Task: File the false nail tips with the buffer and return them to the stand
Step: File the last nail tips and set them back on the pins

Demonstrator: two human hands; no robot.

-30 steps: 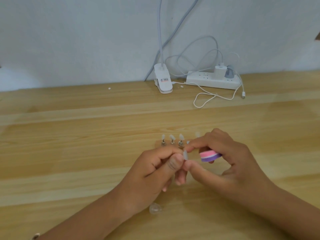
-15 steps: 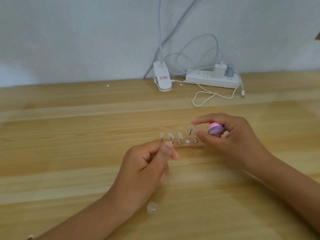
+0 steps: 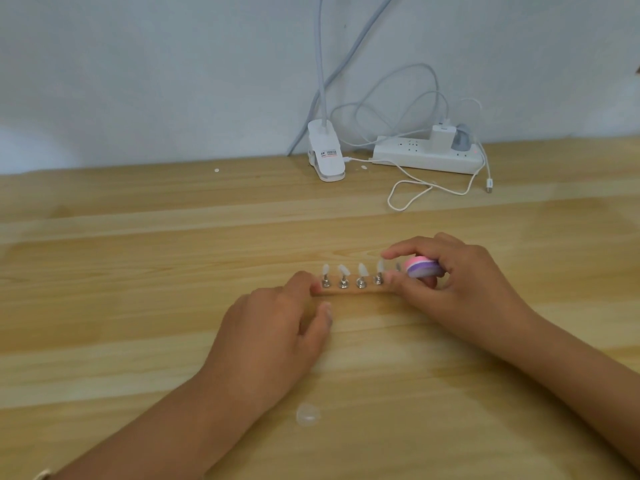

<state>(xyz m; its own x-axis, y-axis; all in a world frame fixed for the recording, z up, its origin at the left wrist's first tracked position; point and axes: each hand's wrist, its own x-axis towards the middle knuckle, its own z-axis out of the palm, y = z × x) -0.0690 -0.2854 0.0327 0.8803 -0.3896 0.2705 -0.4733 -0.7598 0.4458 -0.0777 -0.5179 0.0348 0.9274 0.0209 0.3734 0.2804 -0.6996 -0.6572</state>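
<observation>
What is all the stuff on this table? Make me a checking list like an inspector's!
Surface: wooden table, pale planks.
Job's things: wooden stand carries four nail tips in plain view; its right end is hidden by the hand. Pink and purple buffer.
Clutter: loose clear nail tip near the person; white specks by the wall.
Hands: left hand touches the stand's left end; right hand holds the buffer, with finger and thumb at the rightmost visible tip.
Cables: white cable loops beside the power strip.
Surroundings: clip lamp, plain wall.
</observation>
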